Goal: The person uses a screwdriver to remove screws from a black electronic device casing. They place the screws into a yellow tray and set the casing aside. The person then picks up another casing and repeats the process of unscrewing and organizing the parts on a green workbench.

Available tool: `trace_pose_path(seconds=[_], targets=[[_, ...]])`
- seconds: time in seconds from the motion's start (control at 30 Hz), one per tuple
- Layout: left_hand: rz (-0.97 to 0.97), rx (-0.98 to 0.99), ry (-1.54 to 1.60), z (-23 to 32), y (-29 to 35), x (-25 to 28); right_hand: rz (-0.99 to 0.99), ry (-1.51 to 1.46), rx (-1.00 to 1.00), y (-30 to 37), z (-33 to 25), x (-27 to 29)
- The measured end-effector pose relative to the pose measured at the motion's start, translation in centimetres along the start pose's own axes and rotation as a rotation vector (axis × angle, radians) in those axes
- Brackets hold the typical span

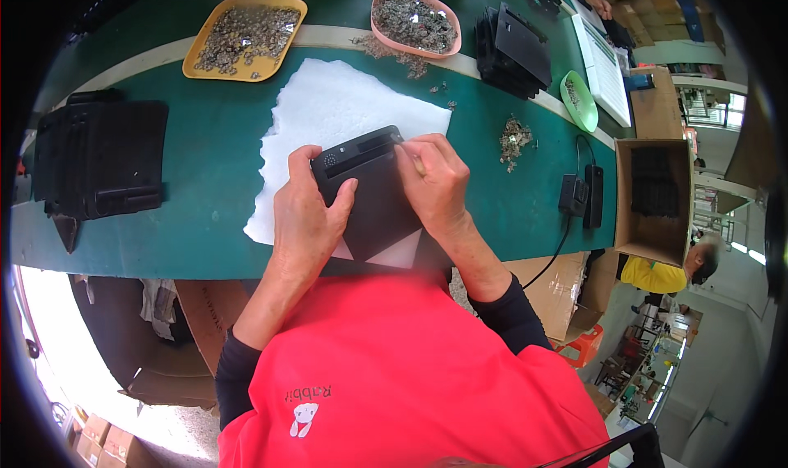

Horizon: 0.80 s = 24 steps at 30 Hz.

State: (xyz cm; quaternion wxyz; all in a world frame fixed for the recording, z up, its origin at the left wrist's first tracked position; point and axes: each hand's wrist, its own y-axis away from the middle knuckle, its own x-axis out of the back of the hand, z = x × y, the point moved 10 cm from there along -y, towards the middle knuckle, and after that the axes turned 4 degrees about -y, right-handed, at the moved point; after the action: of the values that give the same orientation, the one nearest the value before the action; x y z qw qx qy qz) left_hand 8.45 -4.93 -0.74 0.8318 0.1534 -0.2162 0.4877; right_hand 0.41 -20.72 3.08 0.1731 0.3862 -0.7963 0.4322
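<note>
A flat black plastic casing (373,197) lies on a sheet of white foam (320,99), close against my red-clad front. It has a slot and a round patch of small holes along its far edge. My left hand (305,210) grips its left side, thumb on top and fingers over the far left corner. At the far right corner my right hand (435,181) is closed in a pinch, fingertips pressed to the casing. Whatever small thing those fingers hold is hidden. Beyond the foam stand a yellow tray (197,68) and a pink tray (450,51), both filled with small metal parts.
Stacked black casings lie at the left (123,156) and far right (513,54). Loose metal parts (515,142) are scattered near a green dish (581,111). A power adapter (573,195) trails its cord by an open carton (691,222). Another person's hand (597,2) shows at the back.
</note>
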Motion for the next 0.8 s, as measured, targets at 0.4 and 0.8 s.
trace_pose_path(seconds=[0.4,0.8], targets=[[-0.005,0.043,0.064,-0.9,0.0,-0.1,0.132,0.043,0.029,0.3,-0.6,0.1],[-0.003,-0.049,0.045,-0.1,-0.1,0.1,-0.056,0.016,-0.188,-0.7,1.6,0.0]])
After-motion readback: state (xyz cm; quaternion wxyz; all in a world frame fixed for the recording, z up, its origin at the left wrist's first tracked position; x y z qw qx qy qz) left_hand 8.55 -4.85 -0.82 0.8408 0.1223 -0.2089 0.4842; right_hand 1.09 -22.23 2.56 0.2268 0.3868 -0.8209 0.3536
